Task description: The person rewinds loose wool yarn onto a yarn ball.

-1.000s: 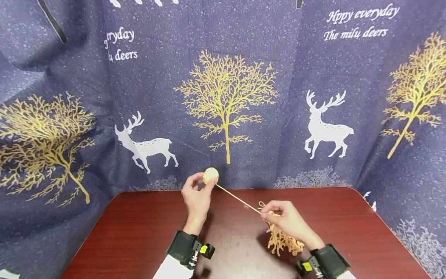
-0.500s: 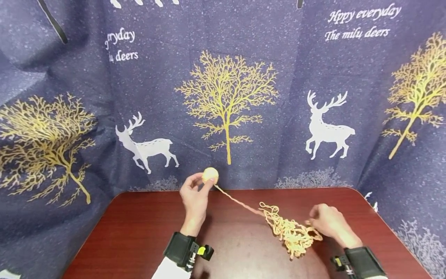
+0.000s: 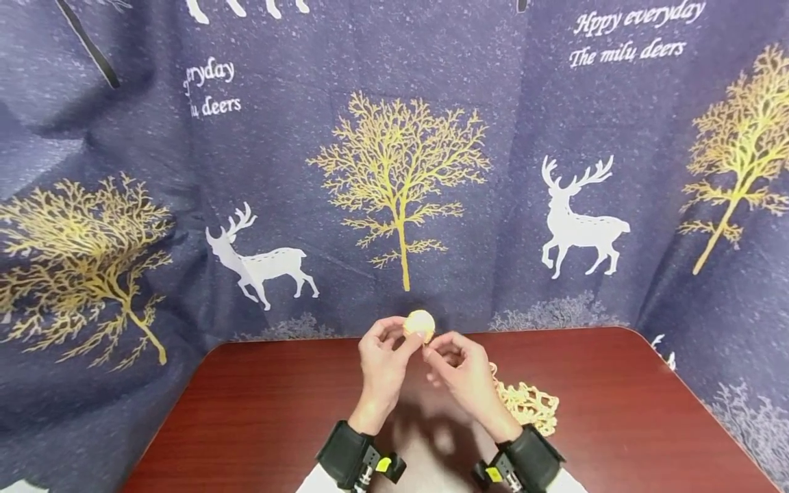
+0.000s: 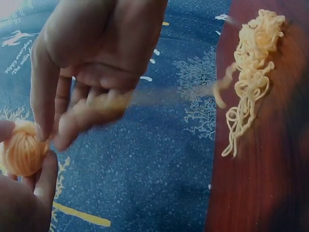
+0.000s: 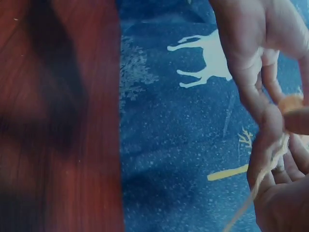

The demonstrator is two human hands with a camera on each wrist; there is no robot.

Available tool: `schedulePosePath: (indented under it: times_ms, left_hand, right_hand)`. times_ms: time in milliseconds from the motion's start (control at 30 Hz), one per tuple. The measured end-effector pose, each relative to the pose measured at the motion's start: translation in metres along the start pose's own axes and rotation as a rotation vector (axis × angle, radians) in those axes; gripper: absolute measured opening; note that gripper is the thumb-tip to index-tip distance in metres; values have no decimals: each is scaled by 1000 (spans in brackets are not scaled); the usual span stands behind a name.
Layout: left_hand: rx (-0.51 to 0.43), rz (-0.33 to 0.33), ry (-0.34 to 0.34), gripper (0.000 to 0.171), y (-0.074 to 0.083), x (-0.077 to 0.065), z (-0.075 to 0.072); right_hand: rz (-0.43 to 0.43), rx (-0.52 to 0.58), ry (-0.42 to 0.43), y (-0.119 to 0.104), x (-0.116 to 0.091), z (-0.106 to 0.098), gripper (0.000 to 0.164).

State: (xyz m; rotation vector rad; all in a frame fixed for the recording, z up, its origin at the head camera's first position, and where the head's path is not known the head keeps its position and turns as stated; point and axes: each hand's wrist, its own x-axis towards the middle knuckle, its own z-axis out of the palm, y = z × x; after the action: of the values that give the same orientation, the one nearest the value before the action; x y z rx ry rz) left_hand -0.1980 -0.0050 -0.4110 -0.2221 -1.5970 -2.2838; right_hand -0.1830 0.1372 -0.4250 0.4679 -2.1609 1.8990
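A small, pale yellow ball of yarn is held up between the thumb and fingers of my left hand. Close against it, my right hand pinches the yarn strand with thumb and forefinger, the other fingers curled. In the left wrist view the wound ball shows its wrapped threads, and the strand runs blurred past the right hand's fingers towards the loose heap. That tangled heap of yarn lies on the table, partly hidden behind my right wrist in the head view.
The reddish-brown table has rounded far corners. Behind it hangs a dark blue cloth printed with white deer and golden trees. Black straps with small cameras are on both wrists.
The right hand first drew the strand out to the right, let it drop by the heap, then came back to the ball. The left hand with the ball shifted slightly right.
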Motion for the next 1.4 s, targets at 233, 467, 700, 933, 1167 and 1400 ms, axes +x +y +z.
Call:
schedulePosePath:
  times_ms: [233,467,700,933,1167,1400]
  left_hand:
    - [204,-7,-14,34,-8,3,-14]
    - [392,-81,-368,31,-10,0,-30]
    - [283,-184,-620,29,-15,-3,-36]
    - [146,-208,-799,33,-12,-1,-38]
    - [-45,-92,-925,36,0,-1,-35]
    - [-130,214,-621,37,5,0,-21]
  right_hand:
    - [-108,-256,-57,-7,-8,-9,6]
    - [-68,-126,-95,-17,8,-35,7]
    - [72,196,-105,-9,19,-52,13]
    - [69,379,-109,-4,25,-54,18]
    - [114,363,-154,6,27,-48,9]
    - [154,387,-167,27,19,-39,16]
